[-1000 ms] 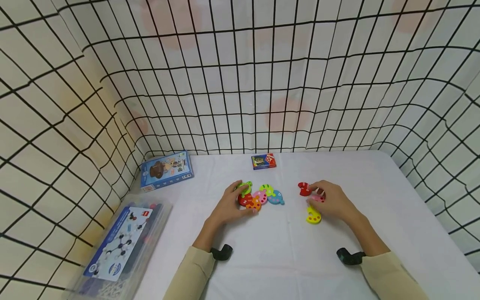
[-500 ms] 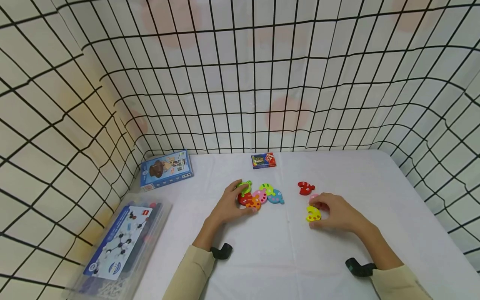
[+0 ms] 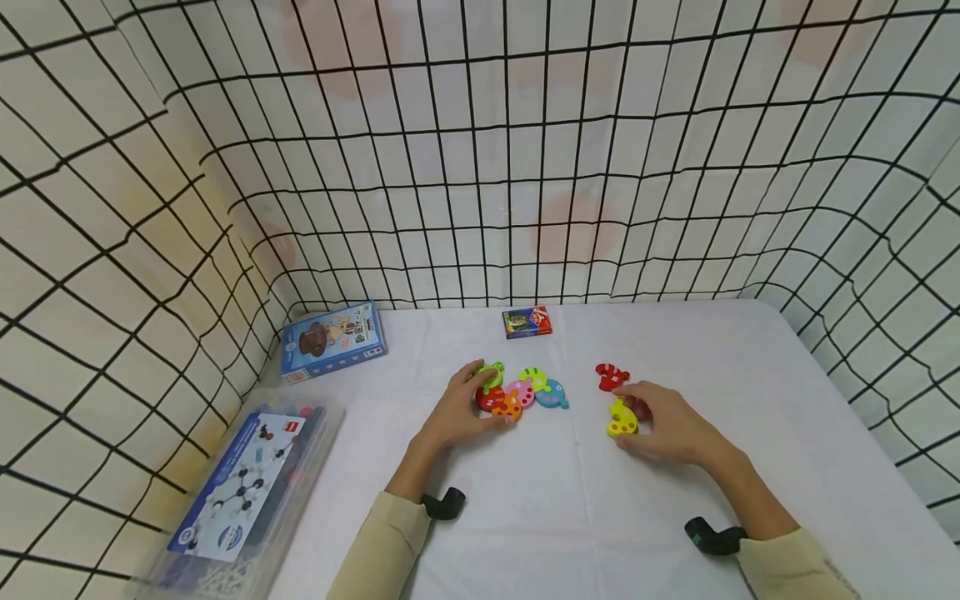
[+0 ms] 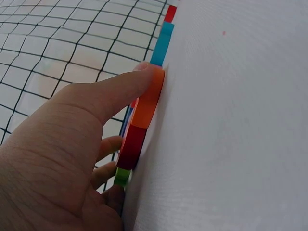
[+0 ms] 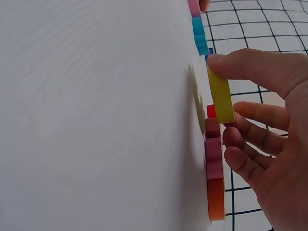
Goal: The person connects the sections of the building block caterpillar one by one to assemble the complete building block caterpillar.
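Observation:
My left hand (image 3: pixel 459 412) holds the near-left side of a cluster of animal-shaped puzzle pieces. Its thumb presses the orange piece (image 4: pixel 149 98) while the fingers reach round by the red piece (image 4: pixel 132 148) and green piece (image 3: pixel 492 379). Pink (image 3: pixel 521 393), lime striped (image 3: pixel 534 380) and blue (image 3: pixel 552 394) pieces continue the cluster to the right. My right hand (image 3: pixel 675 422) pinches a yellow spotted piece (image 3: pixel 622 418), which is raised off the cloth in the right wrist view. Behind it lie a pink piece (image 5: pixel 214 159) and an orange piece (image 5: pixel 216 199), mostly hidden from the head camera.
A loose red piece (image 3: pixel 611 377) lies beyond my right hand. Farther back is a small blue-and-red box (image 3: pixel 527 322). On the left are a blue picture box (image 3: pixel 333 342) and a clear case of molecule-model parts (image 3: pixel 247 492). Black wire mesh (image 3: pixel 510 179) surrounds the white-covered table.
My right hand has left the pink piece, taken the yellow piece and shifted it slightly up and left. The left hand and its cluster have stayed in place.

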`<state>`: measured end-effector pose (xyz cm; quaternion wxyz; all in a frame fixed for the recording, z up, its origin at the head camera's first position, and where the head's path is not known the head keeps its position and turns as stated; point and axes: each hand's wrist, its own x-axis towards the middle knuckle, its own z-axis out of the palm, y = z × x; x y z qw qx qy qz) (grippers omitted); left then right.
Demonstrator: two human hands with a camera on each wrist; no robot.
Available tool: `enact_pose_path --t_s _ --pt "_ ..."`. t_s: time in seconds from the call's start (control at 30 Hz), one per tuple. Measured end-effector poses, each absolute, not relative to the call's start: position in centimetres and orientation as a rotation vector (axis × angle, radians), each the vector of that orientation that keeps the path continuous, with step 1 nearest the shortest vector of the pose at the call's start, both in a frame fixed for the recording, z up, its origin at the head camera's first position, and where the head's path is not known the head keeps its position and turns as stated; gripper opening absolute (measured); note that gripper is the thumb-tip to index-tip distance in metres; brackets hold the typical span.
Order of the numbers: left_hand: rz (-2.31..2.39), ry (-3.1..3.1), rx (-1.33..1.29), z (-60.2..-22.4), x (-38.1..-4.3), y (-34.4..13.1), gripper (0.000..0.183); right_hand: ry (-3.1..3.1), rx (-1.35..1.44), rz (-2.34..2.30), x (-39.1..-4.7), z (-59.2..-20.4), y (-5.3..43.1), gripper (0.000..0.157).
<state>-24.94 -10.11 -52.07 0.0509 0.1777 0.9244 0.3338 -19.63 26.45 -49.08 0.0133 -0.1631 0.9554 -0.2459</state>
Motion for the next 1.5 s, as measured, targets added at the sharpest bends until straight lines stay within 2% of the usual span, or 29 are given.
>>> enact_pose_path --t_s 0.5,0.8,1.5 --pt "1.049 2.787 0.535 -52.6 -24.9 -10.2 0.087 2.995 -0.448 -0.960 -21.4 -49.2 24.1 0.067" --pt "1.038 2.805 0.569 -52.2 -25.1 -10.3 0.081 2.989 -0.403 -1.052 -21.8 -49.4 22.1 0.054" --pt "1.065 2.787 0.537 -52.2 -25.2 -10.3 0.081 2.957 -0.342 -1.046 -22.2 -49.6 19.1 0.051"
